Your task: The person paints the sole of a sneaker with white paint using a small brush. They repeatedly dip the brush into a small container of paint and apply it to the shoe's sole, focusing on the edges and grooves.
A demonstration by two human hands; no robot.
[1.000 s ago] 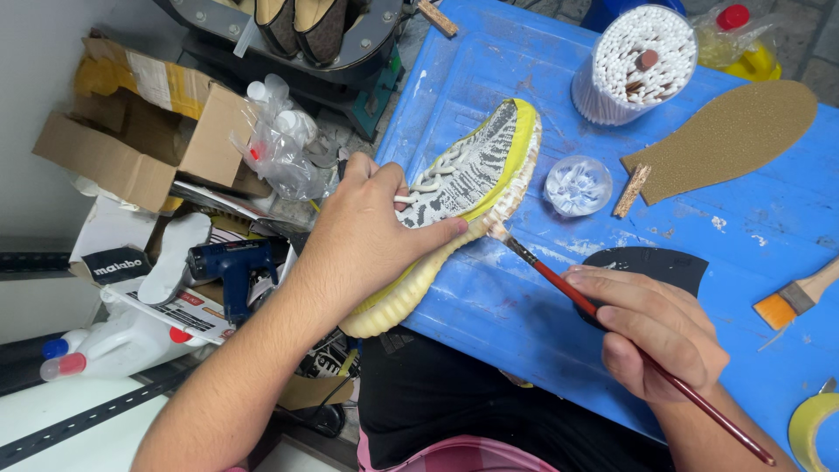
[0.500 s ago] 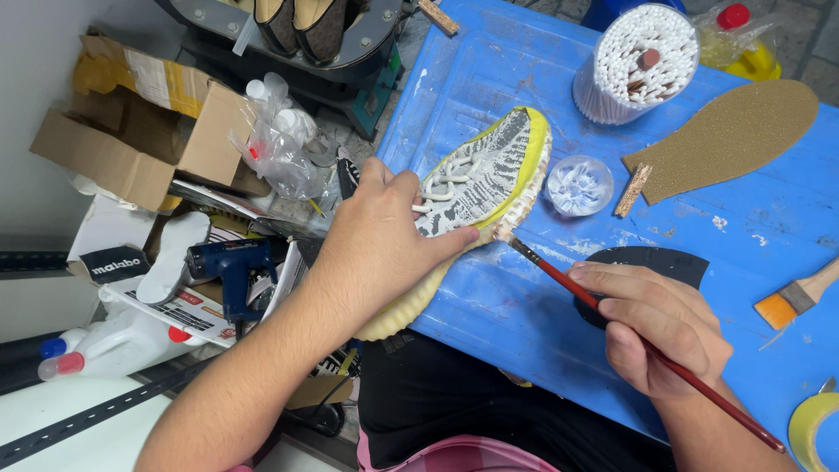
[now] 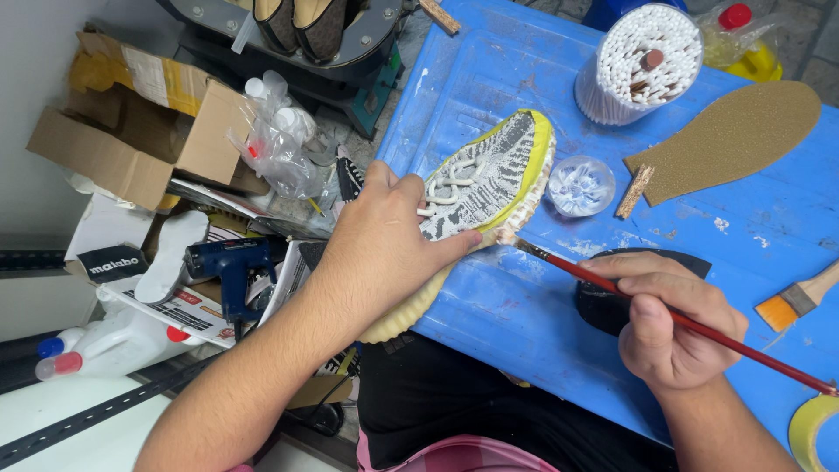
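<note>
Grey-and-white knit sneaker with yellow trim (image 3: 489,179), pinned by left hand (image 3: 384,249); lay diagonal, sole edge toward thin red-handled brush (image 3: 673,319) pinched in right hand (image 3: 669,328).

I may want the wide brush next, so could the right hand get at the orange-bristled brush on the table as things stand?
Probably yes, but not freely: the right hand is holding the thin red brush. The orange brush lies just beside it on the blue table, with nothing between.

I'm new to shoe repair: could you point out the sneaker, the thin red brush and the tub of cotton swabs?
sneaker (image 3: 489,179), head view, on the grey patterned upper.
thin red brush (image 3: 568,268), head view, on the red handle near the tip.
tub of cotton swabs (image 3: 651,48), head view, on the white swab ends.
</note>
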